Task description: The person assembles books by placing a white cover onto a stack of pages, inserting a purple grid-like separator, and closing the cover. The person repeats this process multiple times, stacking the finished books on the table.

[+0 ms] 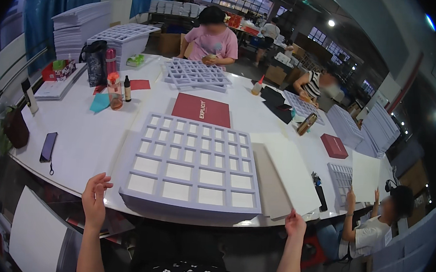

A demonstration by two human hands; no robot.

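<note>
Pale lilac, the gridded tray (181, 155) lies on the bench (79, 150) before us. Left of the tray, our left hand (96, 195) is free, its fingers loosely curled and slightly parted; to its right, our right hand (296, 224) brings bunched fingers to a white board's (284, 175) near corner, though we cannot tell whether they grip.

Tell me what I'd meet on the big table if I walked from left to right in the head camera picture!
Pale bottle → phone → pink bottle → dark bottle → near grid tray → white sheet → small red box.
</note>
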